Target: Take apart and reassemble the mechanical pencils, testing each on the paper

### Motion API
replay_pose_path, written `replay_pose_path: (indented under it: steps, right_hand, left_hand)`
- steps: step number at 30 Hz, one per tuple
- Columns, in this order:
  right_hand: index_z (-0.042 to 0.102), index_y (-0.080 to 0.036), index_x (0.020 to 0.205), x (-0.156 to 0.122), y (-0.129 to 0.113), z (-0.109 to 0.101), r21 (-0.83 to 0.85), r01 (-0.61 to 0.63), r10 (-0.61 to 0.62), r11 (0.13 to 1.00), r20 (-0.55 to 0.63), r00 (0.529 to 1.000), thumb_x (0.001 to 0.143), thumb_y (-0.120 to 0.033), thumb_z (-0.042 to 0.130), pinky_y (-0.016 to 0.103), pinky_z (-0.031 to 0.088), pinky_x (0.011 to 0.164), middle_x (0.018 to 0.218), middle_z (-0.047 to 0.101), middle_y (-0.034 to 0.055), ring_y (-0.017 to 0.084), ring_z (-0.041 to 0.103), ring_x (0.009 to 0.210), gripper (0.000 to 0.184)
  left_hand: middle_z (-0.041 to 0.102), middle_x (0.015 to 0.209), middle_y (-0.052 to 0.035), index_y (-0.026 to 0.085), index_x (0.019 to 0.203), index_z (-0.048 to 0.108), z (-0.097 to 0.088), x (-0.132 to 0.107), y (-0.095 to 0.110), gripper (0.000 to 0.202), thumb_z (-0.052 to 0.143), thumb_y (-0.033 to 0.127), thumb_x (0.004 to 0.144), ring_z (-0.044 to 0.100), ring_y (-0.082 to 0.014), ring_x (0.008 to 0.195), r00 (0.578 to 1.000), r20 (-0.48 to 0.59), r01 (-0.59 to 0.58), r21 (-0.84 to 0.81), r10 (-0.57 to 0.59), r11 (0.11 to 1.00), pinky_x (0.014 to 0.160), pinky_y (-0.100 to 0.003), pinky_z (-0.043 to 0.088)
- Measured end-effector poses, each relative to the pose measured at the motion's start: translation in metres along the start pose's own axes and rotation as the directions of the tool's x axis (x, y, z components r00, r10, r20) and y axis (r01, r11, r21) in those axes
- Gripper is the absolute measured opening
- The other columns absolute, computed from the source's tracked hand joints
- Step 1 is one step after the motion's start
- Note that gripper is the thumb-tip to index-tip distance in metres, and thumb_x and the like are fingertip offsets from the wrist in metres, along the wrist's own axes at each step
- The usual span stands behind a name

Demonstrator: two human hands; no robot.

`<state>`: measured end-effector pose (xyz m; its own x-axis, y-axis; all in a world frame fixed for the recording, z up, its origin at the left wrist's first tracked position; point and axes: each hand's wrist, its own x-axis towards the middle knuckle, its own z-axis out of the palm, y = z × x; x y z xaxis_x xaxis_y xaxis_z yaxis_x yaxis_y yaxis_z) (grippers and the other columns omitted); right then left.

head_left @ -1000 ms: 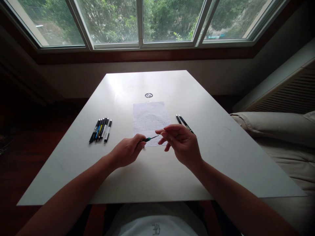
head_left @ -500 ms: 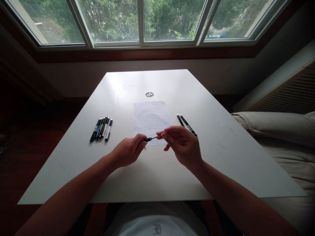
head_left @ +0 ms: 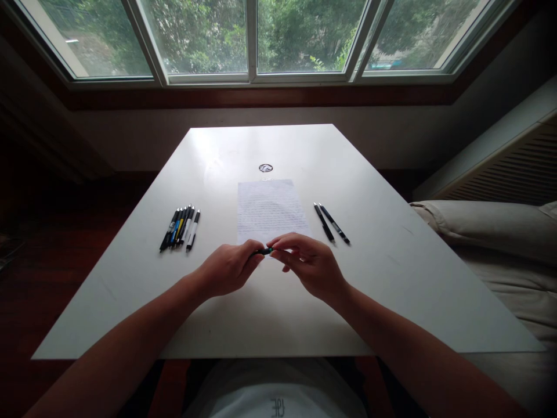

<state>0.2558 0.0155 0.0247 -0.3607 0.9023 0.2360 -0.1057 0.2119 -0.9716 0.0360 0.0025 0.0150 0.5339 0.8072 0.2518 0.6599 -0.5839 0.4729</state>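
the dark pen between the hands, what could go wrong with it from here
The dark pen is slim and the left hand grips it above the table, so it might slip and drop on the table or the paper. Also, the fingers of the right hand cover one end, so a poor fit there could go unnoticed.
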Motion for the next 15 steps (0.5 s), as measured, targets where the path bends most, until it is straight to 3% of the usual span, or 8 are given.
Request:
replay_pose_path:
  steps: [5,8,15]
  right_hand:
    - [0.077,-0.025,0.090,0.0029,0.0027,0.0013,0.123,-0.011,0.019,0.992,-0.064,0.998,0.079,-0.031,0.079,0.023,0.051,0.043,0.092,0.064,0.0026,0.014,0.062,0.070,0.012]
    - [0.076,-0.024,0.093,0.0020,0.0031,0.0022,0.153,-0.024,0.035,0.988,-0.072,0.997,0.080,-0.029,0.079,0.022,0.050,0.040,0.084,0.064,0.0019,0.016,0.066,0.071,0.015]
    - [0.075,-0.023,0.100,-0.0004,0.0034,0.0012,0.020,-0.004,0.005,1.000,-0.038,0.999,0.085,-0.032,0.074,0.023,0.052,0.041,0.088,0.067,0.0044,0.018,0.070,0.073,0.018]
  left_hand:
    - [0.063,0.075,0.0007,0.021,0.111,0.048,0.0007,0.0002,0.0011,0.016,0.039,0.030,0.103,0.057,-0.0146,0.058,1.000,0.012,0.021,-0.013,-0.021,1.000,0.057,-0.025,0.037]
    - [0.060,0.071,0.0020,0.020,0.110,0.048,-0.0002,0.0000,0.0022,0.016,0.038,0.031,0.103,0.054,-0.0137,0.055,0.999,0.009,0.037,-0.018,-0.037,0.999,0.056,-0.025,0.035]
    - [0.060,0.071,0.0020,0.020,0.111,0.048,-0.0011,0.0005,0.0011,0.017,0.038,0.031,0.103,0.054,-0.0139,0.056,0.999,-0.009,0.042,0.006,-0.042,0.999,0.057,-0.025,0.034]
